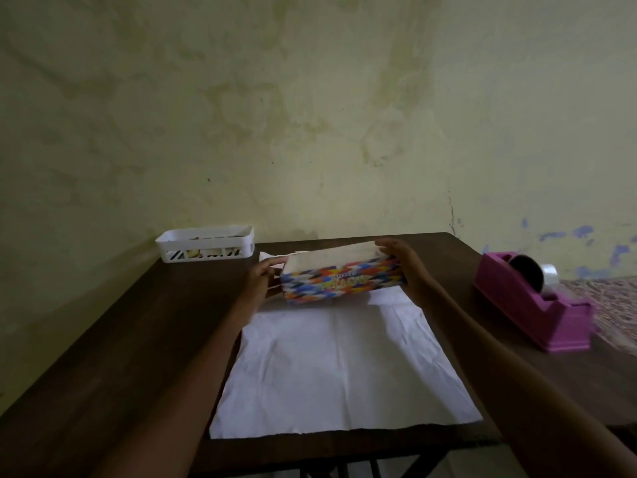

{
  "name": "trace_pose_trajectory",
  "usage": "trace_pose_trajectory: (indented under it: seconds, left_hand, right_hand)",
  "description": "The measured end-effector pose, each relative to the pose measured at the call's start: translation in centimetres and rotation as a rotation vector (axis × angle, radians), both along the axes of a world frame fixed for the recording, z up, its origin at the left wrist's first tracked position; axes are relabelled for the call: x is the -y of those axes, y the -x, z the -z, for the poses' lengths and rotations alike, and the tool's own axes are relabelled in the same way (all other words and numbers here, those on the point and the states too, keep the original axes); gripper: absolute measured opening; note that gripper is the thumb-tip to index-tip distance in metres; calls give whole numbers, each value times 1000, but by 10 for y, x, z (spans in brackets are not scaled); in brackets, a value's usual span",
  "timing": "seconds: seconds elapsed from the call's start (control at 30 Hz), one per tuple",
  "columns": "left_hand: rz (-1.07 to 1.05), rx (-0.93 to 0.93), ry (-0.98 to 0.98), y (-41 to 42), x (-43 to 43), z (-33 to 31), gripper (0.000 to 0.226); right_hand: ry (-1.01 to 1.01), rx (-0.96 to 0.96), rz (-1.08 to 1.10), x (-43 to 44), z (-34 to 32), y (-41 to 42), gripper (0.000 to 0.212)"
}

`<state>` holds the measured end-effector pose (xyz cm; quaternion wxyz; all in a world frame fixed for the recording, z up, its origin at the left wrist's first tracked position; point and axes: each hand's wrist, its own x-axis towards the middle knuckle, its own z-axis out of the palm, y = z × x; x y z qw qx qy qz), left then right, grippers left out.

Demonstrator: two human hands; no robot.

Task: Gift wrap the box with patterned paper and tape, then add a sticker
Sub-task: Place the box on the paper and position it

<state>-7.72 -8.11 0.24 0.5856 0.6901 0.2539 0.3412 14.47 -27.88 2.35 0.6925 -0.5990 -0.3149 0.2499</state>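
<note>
I hold the rectangular cardboard box, printed in a multicoloured zigzag, at the far end of the large white sheet of creased paper spread on the dark brown wooden table. My left hand grasps its left end with fingers curled round it, and my right hand grasps the right end the same way. The box sits tilted, its patterned face toward me. I cannot tell whether its lower edge touches the paper or hangs just above it.

The paper shows its white side, so I judge the pattern faces down, which is what I want. To do this step well I should set the box flat, square to the sheet's edges and centred between its left and right sides. Both ends then get equal flaps, and enough paper should remain toward me to roll over the top. I should keep both grips even so it does not skew as it lands.

The magenta plastic tape dispenser with its clear roll waits at the right, well apart. A white slotted plastic basket stands at the far left corner; its contents are too small to tell.

The box carries yellow-green lettering, upside down from my view and too blurred to read.
</note>
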Motion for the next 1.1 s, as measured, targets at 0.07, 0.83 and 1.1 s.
trace_pose_trajectory:
  seconds: [0.07, 0.83, 1.1]
  left_hand:
    - [-35, 31, 26, -1, 1, -2, 29]
    - [-120, -613, -733, -74, -34, -42, 27]
    - [44, -838, -795, -135, -93, -32, 31]
  right_hand:
    - [3, 6, 9, -1, 5, 5, 31]
    - [624, 1021, 16, -43, -23, 9, 51]
    - [915, 1289, -140, -62, 8, 1, 77]
